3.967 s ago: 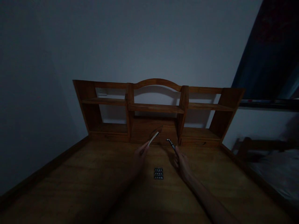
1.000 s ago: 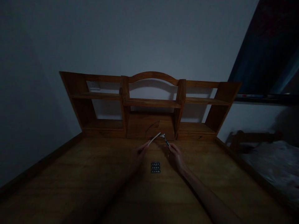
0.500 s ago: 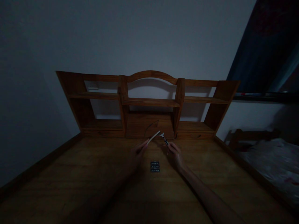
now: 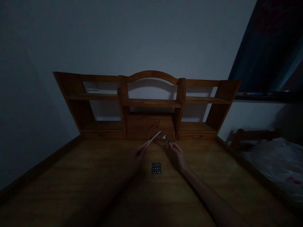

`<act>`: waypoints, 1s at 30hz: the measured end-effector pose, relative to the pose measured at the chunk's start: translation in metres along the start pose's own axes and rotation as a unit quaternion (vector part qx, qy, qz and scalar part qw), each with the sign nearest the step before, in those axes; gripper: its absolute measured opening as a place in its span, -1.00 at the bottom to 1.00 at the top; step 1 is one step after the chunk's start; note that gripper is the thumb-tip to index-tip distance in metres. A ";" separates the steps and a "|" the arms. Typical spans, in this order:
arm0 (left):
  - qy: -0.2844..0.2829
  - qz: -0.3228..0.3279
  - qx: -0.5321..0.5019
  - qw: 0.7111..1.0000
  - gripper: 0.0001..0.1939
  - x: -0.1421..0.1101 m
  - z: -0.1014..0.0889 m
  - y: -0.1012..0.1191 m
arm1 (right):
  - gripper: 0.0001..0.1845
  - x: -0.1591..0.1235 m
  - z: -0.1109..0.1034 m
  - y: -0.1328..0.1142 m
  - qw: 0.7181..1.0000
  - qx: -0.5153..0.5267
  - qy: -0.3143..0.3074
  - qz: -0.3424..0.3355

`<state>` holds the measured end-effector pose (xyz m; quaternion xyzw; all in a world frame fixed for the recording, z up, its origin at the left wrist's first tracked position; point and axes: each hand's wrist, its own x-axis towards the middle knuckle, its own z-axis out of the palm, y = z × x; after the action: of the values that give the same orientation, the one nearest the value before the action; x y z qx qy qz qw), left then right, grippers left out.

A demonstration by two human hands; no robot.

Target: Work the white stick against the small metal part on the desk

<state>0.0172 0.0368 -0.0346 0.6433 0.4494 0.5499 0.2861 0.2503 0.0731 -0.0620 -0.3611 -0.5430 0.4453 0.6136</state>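
L hand (image 4: pixel 137 154) w/ pale strip (image 4: pixel 154 138); R hand (image 4: pixel 177 153), tool (image 4: pixel 167 141) (shiny-headed)

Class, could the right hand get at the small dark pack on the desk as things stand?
Probably yes: the small dark pack lies uncovered nearby, though the right hand would likely need to free its grip from the slim silver-headed tool.

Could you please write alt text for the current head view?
Two hands, left and right, hold a pale strip and a metal-headed tool over a wooden desk; a small dark pack lies between the forearms.
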 end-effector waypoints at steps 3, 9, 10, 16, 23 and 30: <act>-0.023 0.013 0.008 1.000 -0.61 -0.002 0.002 0.002 | -0.67 0.000 -0.001 -0.001 1.000 -0.014 0.008 0.002; -0.023 0.041 0.042 0.998 -0.62 -0.001 0.001 0.002 | -0.61 0.000 0.001 -0.004 1.000 0.005 0.013 0.006; -0.025 0.041 0.048 0.998 -0.62 -0.001 0.001 0.002 | -0.60 0.000 0.001 -0.005 1.000 0.007 0.016 0.005; 0.008 0.070 0.069 0.995 -0.64 -0.006 0.001 0.008 | -0.54 0.001 0.000 -0.006 1.000 -0.005 0.017 0.001; -0.026 0.119 0.108 0.987 -0.62 -0.010 0.005 0.007 | -0.53 0.003 -0.001 -0.002 1.000 -0.009 0.019 -0.006; -0.015 0.091 0.115 0.989 -0.63 -0.006 0.005 0.000 | -0.54 0.001 -0.002 -0.009 1.000 -0.016 0.007 -0.008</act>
<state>0.0219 0.0322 -0.0380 0.7180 0.4453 0.5086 0.1656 0.2539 0.0713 -0.0535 -0.3695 -0.5488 0.4286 0.6152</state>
